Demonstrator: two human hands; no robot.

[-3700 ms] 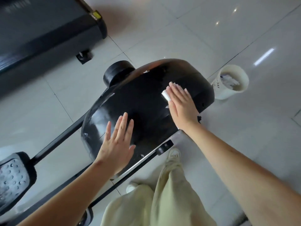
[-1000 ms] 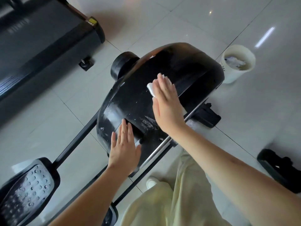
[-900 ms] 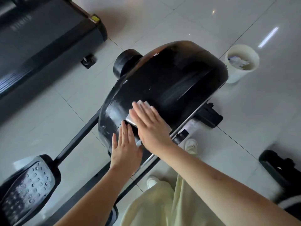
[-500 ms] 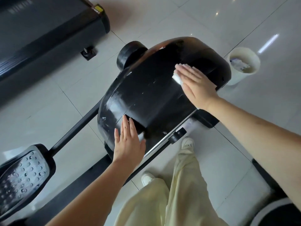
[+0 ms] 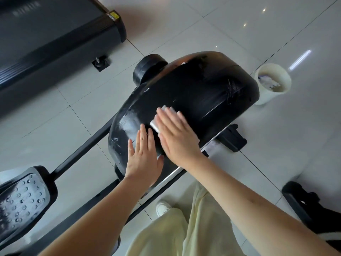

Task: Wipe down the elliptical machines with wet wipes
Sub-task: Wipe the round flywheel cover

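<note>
While the left hand [image 5: 143, 157] rests flat on the glossy, rounded housing [image 5: 212, 89], the right hand [image 5: 177, 137] presses a wipe [image 5: 154, 125] flat. Smooth floor tiles [image 5: 203, 24] border it.

Black treadmill [image 5: 55, 39] upper left, glossy tiled floor [image 5: 203, 24], black equipment base [image 5: 304, 204] lower right.

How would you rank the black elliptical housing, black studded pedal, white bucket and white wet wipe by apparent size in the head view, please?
1. Glossy black elliptical housing.
2. Black studded pedal; nearer the camera, so unsure against the next.
3. Round white bucket.
4. Folded white wet wipe, mostly hidden under the right hand.
</note>
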